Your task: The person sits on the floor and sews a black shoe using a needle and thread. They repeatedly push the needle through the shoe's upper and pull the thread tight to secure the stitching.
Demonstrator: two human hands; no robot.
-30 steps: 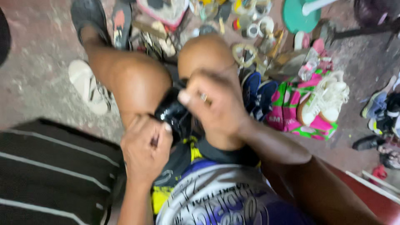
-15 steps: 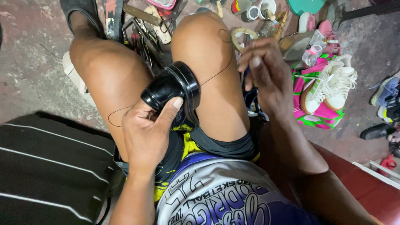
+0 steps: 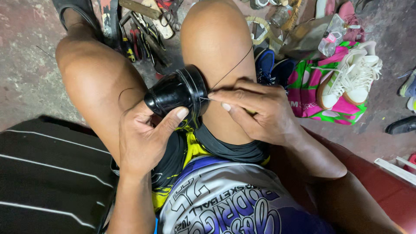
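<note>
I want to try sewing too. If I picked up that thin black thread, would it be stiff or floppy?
Probably floppy: the thread looks straight only because the right hand pulls it taut from the black shoe. It is very thin, so likely almost weightless. It may slip through loose fingers.

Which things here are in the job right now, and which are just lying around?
In hand:
- black shoe, gripped by the left hand
- dark thread, pinched by the right hand at the shoe's sole edge

Lying about:
- white sneakers on a pink-green bag
- pliers and tools on the floor
- blue shoes
</note>
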